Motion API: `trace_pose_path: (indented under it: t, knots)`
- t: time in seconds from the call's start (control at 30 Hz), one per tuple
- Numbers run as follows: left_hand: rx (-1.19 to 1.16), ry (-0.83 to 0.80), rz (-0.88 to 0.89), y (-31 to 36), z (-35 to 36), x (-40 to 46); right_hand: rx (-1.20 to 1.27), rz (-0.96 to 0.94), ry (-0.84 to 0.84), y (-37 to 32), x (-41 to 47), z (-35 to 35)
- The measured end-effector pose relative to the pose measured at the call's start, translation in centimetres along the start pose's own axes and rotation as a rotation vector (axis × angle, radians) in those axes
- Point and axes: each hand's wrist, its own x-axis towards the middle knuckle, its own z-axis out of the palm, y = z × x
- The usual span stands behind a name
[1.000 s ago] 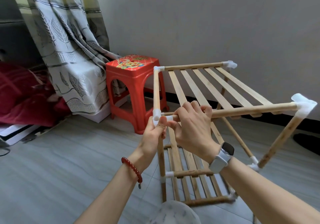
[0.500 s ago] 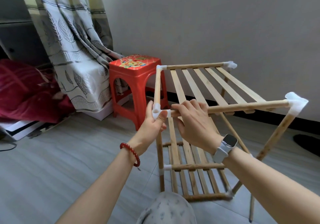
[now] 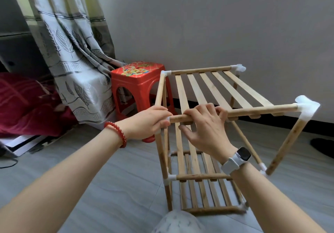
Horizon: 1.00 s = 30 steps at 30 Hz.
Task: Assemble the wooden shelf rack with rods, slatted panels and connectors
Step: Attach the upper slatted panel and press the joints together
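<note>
**Rack, front rod, centre frame**

Standing on the floor (image 3: 108, 187), centre to right of frame: rack (image 3: 198, 160). Gripping the white corner connector (image 3: 167, 118) at centre: left hand (image 3: 150, 122), fingers curled round it. Holding the front rod (image 3: 253, 110) just right of that: right hand (image 3: 207, 128), fingers wrapped over, thumb beneath. Sitting behind, upper centre: red stool (image 3: 139, 81).

Red plastic stool (image 3: 140, 81) on grey floor (image 3: 72, 169), against patterned curtain (image 3: 72, 52). Dark red blanket (image 3: 23, 104) at left. Grey wall (image 3: 216, 25) behind.
</note>
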Motion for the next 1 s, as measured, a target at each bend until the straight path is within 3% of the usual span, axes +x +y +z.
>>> trace_pose_path:
  t: [0.17,0.33,0.5,1.0]
  knots:
    - [-0.03,0.049,0.007,1.9,1.6,0.2,0.127,0.09,0.074,0.9,-0.1,-0.3]
    - [0.02,0.33,0.119,2.6,3.3,-0.2,0.169,0.119,0.047,0.6,-0.5,-0.8]
    - [0.036,0.423,0.125,3.0,4.3,-0.2,0.185,0.13,0.027,0.7,-0.7,-1.2]
    - [0.001,0.325,0.133,2.6,3.9,-0.2,0.197,0.104,0.06,1.2,-1.0,-1.0]
